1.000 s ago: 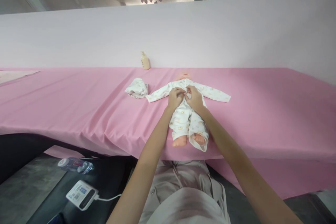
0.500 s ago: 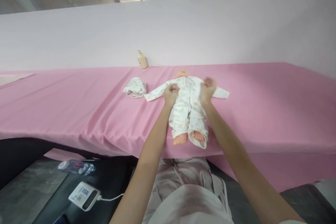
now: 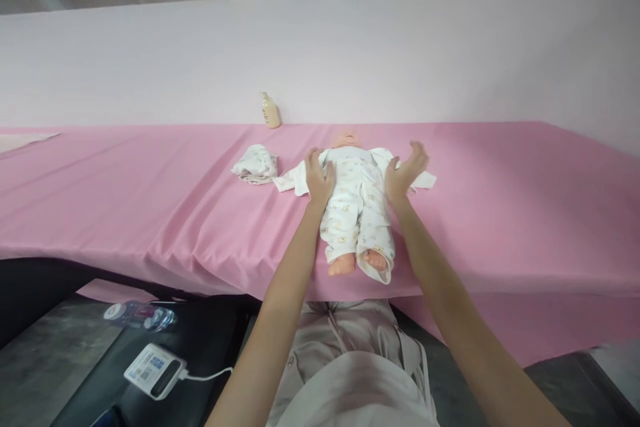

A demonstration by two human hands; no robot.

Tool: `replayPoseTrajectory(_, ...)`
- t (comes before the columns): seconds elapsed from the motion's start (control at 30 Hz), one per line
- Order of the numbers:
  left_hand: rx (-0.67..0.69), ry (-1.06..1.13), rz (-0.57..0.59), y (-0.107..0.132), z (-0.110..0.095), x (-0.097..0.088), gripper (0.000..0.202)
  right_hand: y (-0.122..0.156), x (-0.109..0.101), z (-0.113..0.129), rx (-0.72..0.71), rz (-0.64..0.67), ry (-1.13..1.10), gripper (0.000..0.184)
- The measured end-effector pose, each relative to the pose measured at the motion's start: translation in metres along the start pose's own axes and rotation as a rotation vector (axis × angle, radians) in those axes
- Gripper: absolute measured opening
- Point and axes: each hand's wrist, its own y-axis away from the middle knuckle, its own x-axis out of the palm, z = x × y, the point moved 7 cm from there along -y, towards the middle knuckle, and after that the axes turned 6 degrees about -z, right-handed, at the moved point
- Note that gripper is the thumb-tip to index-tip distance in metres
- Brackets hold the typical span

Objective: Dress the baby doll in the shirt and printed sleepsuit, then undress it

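Observation:
A baby doll (image 3: 345, 140) lies on its back on the pink-covered table, its bare feet toward me. It wears a white printed romper (image 3: 350, 193); the front is spread over the chest and open flaps lie out over both sleeves. My left hand (image 3: 320, 177) rests at the left side of the doll's chest, fingers apart. On the other side my right hand (image 3: 406, 172) is spread open beside the chest, over the sleeve, slightly blurred. Neither hand grips anything that I can see. One trouser leg gapes around the right-hand foot.
A folded white cloth (image 3: 256, 165) lies left of the doll. Behind it a pump bottle (image 3: 271, 111) stands by the white wall. Below left, a water bottle (image 3: 140, 316) and a white device with a cable (image 3: 155, 371) lie on a black seat (image 3: 200, 340).
Both hands have opened and moved outward from the doll's chest. The romper's front flaps are now spread out to the sides over the sleeves.

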Motion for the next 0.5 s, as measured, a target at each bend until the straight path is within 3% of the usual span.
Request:
replayPoseTrajectory(0.1,-0.031,0.05,0.365,0.009,0.007,0.028,0.045,0.024,0.032,0.027,-0.146,0.425,-0.057,0.052)
replayPoseTrajectory(0.2,-0.102,0.006,0.533,0.017,0.016,0.04,0.049,0.048,0.055,0.03,-0.153,0.783,-0.103,0.05)
replayPoseTrajectory(0.33,-0.023,-0.11,0.595,0.019,0.01,0.032,0.055,0.055,0.054,0.024,-0.18,0.905,-0.065,0.061)
replayPoseTrajectory(0.5,0.063,-0.103,0.879,0.026,0.003,0.016,0.082,0.068,0.04,0.017,-0.25,1.12,-0.053,0.098)
